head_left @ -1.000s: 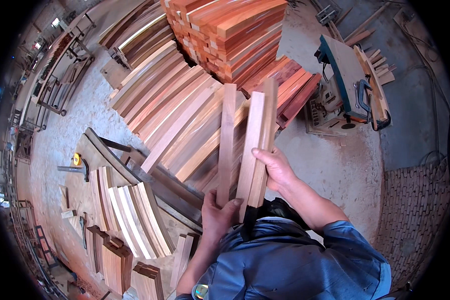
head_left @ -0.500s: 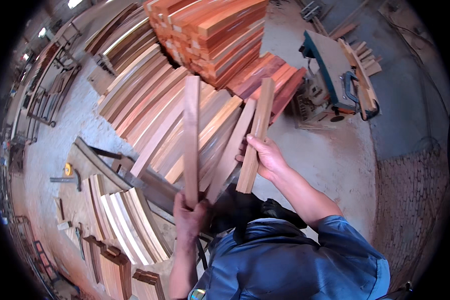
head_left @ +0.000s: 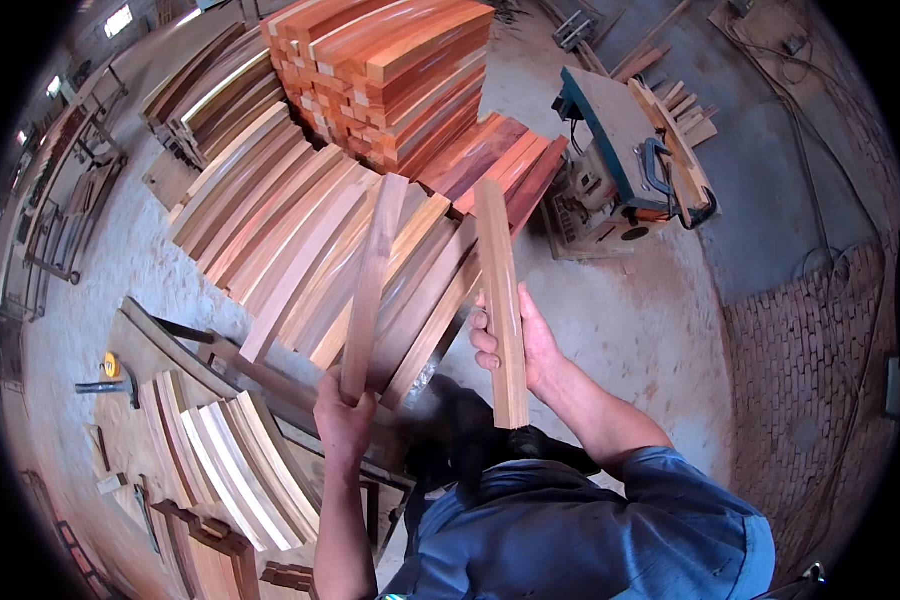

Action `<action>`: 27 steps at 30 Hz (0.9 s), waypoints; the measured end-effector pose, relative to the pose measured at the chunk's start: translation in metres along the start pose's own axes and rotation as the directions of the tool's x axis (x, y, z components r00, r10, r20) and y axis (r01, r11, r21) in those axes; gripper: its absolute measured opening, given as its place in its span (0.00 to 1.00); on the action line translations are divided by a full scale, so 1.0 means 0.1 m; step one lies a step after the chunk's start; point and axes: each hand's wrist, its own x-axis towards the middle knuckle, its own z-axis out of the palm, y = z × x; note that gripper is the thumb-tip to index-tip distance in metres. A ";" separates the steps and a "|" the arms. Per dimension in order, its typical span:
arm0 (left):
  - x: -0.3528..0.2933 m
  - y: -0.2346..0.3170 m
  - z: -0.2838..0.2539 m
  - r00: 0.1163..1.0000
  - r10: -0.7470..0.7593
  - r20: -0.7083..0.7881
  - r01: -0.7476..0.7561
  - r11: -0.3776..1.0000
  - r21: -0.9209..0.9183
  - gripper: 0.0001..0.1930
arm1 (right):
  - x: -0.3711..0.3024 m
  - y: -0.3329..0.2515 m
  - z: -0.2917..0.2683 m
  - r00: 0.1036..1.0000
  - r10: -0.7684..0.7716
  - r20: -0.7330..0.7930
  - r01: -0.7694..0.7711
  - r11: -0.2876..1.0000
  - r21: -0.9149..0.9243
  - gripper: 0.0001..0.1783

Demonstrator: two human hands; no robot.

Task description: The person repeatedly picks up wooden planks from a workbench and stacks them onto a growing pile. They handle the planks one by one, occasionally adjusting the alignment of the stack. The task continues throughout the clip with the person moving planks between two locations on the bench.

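a dusty concrete workshop floor (head_left: 650,320) is seen from above, with curved reddish boards fanned out on the floor (head_left: 300,230) beside a tall stack of similar boards (head_left: 390,70) and a table saw (head_left: 620,150) off to the right. a darker wooden strip (head_left: 372,285) is gripped near its lower end by the left hand (head_left: 342,420), fingers wrapped fully shut around it, the strip rising above the fanned boards. a paler wooden strip (head_left: 500,300) is held about mid-length by the right hand (head_left: 515,345), fingers curled closed round its edge. the two strips are kept well apart. for a clean handling, each strip is best steadied lower down and kept from swinging into the laid-out boards.
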 end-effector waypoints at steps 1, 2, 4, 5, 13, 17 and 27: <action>-0.05 0.05 -0.02 1.000 -0.011 -0.010 0.011 1.000 0.011 0.21 | 0.02 0.01 0.06 0.996 -0.003 -0.089 0.006 1.000 0.031 0.34; -0.09 0.07 -0.03 1.000 -0.022 -0.021 0.023 1.000 0.020 0.21 | 0.04 0.00 0.01 1.000 0.022 -0.014 -0.021 0.998 0.062 0.34; -0.22 0.02 -0.05 0.995 0.035 -0.092 -0.031 0.999 0.042 0.21 | 0.18 -0.05 -0.14 0.985 0.065 0.159 -0.085 0.989 0.122 0.33; -0.28 0.00 -0.05 0.990 0.063 -0.126 -0.057 0.997 0.057 0.21 | 0.25 -0.08 -0.17 0.978 0.060 0.200 -0.086 0.989 0.124 0.33; -0.55 0.36 0.15 0.994 -0.111 0.023 0.106 0.845 -0.524 0.18 | 0.41 -0.29 -0.05 0.995 0.046 0.089 -0.041 0.998 -0.052 0.31; -0.55 0.48 0.34 0.994 -0.082 0.069 0.106 0.782 -0.614 0.18 | 0.41 -0.49 -0.01 0.985 0.081 0.152 -0.072 0.995 -0.064 0.31; -0.53 0.71 0.70 0.984 -0.057 0.169 0.159 0.707 -0.689 0.22 | 0.56 -0.59 0.05 0.967 0.008 0.253 0.055 0.969 -0.243 0.31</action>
